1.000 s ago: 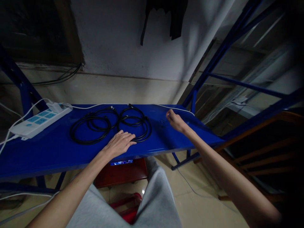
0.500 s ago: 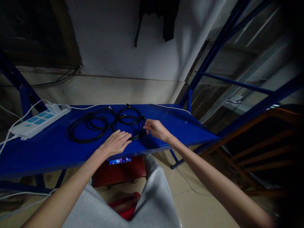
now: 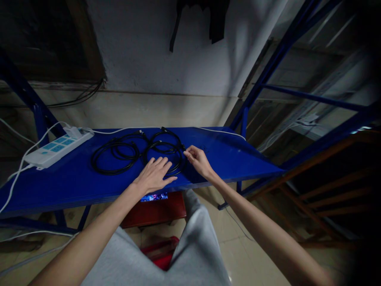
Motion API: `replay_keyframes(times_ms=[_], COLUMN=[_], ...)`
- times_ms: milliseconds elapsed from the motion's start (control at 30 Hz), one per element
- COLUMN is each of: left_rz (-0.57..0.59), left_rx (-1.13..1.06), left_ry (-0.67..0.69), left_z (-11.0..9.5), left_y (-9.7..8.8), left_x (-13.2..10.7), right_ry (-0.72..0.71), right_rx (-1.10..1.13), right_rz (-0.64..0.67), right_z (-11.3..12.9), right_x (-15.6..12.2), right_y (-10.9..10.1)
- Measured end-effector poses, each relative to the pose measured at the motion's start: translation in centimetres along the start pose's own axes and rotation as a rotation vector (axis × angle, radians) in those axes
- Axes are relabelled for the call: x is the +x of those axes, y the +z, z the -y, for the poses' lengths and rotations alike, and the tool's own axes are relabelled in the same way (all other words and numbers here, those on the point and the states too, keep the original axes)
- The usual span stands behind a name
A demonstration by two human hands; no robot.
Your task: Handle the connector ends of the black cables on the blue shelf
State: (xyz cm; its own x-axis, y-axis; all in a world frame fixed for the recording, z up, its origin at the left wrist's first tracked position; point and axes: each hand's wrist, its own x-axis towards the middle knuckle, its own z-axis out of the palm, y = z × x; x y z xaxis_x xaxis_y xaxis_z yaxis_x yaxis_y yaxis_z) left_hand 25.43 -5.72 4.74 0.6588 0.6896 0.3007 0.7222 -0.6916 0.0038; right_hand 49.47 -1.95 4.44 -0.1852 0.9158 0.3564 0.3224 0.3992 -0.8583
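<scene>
Our left hand (image 3: 156,174) lies flat, fingers spread, on the near edge of the black cable coil (image 3: 165,153); our right hand (image 3: 198,161) pinches its right side, just beside them.

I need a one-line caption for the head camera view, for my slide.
Left hand flat on coiled black cables on a blue shelf; right hand pinches the coil's edge, near a white power strip.

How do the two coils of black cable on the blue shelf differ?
The left coil lies untouched; the right coil has the left hand flat on it and the right hand pinching its edge. The left coil spreads wider, the right coil tighter. Both are black and lie flat, touching.
</scene>
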Motion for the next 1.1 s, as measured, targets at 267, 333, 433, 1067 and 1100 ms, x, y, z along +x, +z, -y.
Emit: replay_keyframes(times_ms=[267,333,433,1067,1100], left_rz=[-0.002,-0.029,-0.021,-0.04,-0.038], left_rx=[0.009,-0.03,-0.096,-0.057,-0.058], left_ry=[-0.018,-0.058,-0.115,-0.132,-0.127], left_z=[-1.3,-0.9,-0.6,-1.2,-1.2], left_y=[0.4,0.5,0.9,1.0,1.0], left_x=[0.9,0.2,-0.4,-0.5,-0.5], right_ry=[0.102,0.11,0.085,0.189,0.177], right_rx=[0.14,0.149,0.145,0.234,0.216], right_rz=[-0.051,-0.104,-0.12,-0.145,-0.126], right_z=[-0.6,-1.1,-1.5,-1.1,-1.0], right_x=[-0.8,-0.7,-0.5,-0.1,-0.1], right_y=[0.7,0.5,0.4,1.7,1.7])
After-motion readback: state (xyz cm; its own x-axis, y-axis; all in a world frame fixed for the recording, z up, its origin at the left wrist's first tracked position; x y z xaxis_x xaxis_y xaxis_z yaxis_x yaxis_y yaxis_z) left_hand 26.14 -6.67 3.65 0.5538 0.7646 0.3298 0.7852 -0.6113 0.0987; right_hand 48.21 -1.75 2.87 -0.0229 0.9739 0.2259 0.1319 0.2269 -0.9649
